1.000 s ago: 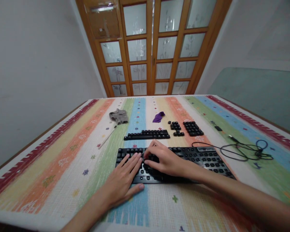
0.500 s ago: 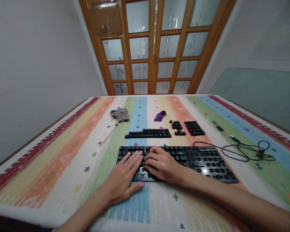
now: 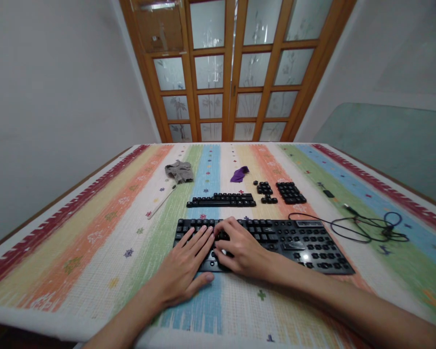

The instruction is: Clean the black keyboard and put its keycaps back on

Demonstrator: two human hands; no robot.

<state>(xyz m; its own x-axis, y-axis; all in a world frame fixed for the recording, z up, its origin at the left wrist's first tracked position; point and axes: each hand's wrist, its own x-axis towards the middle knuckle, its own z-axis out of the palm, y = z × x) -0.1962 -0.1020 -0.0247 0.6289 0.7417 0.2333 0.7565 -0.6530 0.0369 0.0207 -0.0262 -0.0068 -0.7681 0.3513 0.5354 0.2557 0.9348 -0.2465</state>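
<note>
A black keyboard (image 3: 254, 247) lies near the table's front edge, with bare key sockets across its right part and its lower rows. My left hand (image 3: 185, 266) rests flat on the keyboard's left end, fingers stretched out and thumb on the cloth by the front rim. Just right of it, my right hand (image 3: 240, 249) bends over the middle-left keys. Its index finger is arched and its thumb curls in toward the fingertips among the keys. Whatever sits between those tips is too small and dark to make out.
Beyond the keyboard lie loose keycaps in groups: a long block (image 3: 221, 200), a small cluster (image 3: 265, 189) and a number-pad block (image 3: 290, 193). Further off are a grey cloth (image 3: 179, 172), a toothbrush (image 3: 162, 202) and a purple cloth (image 3: 240, 174). A coiled cable (image 3: 370, 230) lies right.
My right hand's fingers have risen and bent, with the index arched and the thumb now showing. My left hand stays flat in place. The whole view has shifted slightly.
</note>
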